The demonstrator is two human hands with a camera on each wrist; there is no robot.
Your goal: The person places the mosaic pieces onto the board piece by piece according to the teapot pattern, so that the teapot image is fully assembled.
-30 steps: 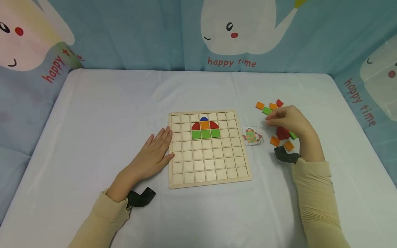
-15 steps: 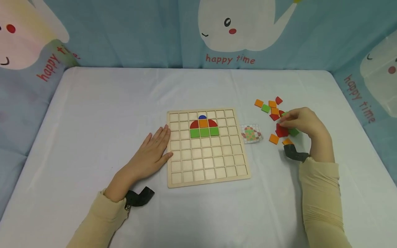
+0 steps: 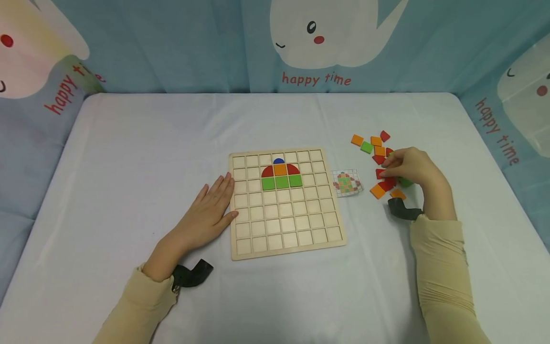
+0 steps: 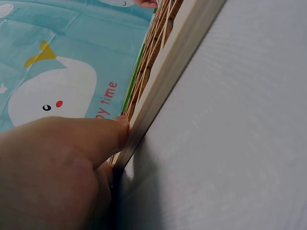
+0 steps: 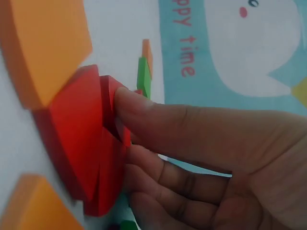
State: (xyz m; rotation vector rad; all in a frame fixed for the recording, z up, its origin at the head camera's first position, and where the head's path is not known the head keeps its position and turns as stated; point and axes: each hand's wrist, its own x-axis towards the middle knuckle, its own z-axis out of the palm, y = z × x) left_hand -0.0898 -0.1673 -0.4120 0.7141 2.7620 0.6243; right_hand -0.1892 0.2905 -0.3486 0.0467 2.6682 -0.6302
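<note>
A red piece is being touched by the thumb tip of the right hand, lying just below it; the fingers are being held curled, though whether the piece is being gripped cannot be told. Other red pieces are being seen just beside it, with orange tiles nearby. Left of these, a patterned card is being seen beside a gridded wooden board, whose left edge is being touched by the left hand, fingers being held straight. Everything is being borne by a white-covered desk.
</note>
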